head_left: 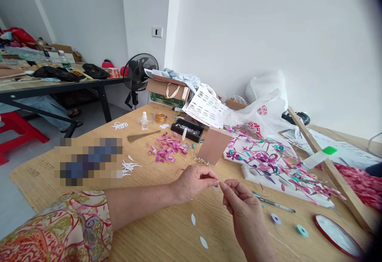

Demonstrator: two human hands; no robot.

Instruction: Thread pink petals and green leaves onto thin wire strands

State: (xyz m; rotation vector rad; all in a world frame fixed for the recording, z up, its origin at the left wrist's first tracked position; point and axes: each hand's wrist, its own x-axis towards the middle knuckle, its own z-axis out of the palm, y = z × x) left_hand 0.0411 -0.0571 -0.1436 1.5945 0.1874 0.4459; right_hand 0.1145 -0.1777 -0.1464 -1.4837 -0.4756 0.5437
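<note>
My left hand is closed in a pinch, thumb against forefinger, above the wooden table. Right beside it, my right hand pinches too, and the fingertips of both hands almost meet. A fine brownish wire loops down below the fingertips; what lies right inside the pinch is too small to make out. Behind the fingers shows part of a small white leaf-shaped piece. Two more white leaf-shaped pieces, one upper and one lower, lie on the table near me.
Pink petals are heaped beyond my hands, beside an upright wooden block. Wire-stemmed purple flowers stand in white foam at right. Tweezers, tape rolls and a red-rimmed oval lie nearer. A person sits behind the left table.
</note>
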